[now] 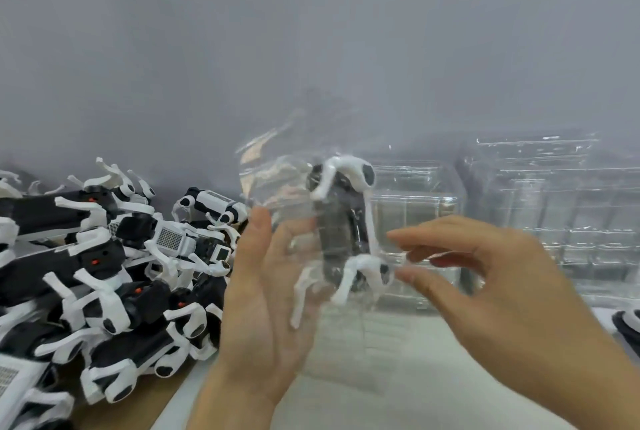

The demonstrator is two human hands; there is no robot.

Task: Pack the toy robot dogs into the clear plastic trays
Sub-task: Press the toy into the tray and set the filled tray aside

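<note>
A black-and-white toy robot dog point(343, 222) lies inside a clear plastic tray point(277, 173) that is held up in the air at the centre of the view, its white legs pointing left and down. My left hand point(263, 294) supports the tray from the left, palm against it, thumb up along its edge and fingers behind the plastic. My right hand point(485, 277) pinches the tray's right edge between thumb and fingers beside the dog's rear leg. The picture is blurred by motion.
A heap of several more robot dogs point(104, 256) fills the left side of the table. Stacks of empty clear trays point(540, 208) stand at the back right. Another black-and-white part point(628, 325) shows at the right edge. A pale table surface point(363, 360) lies below my hands.
</note>
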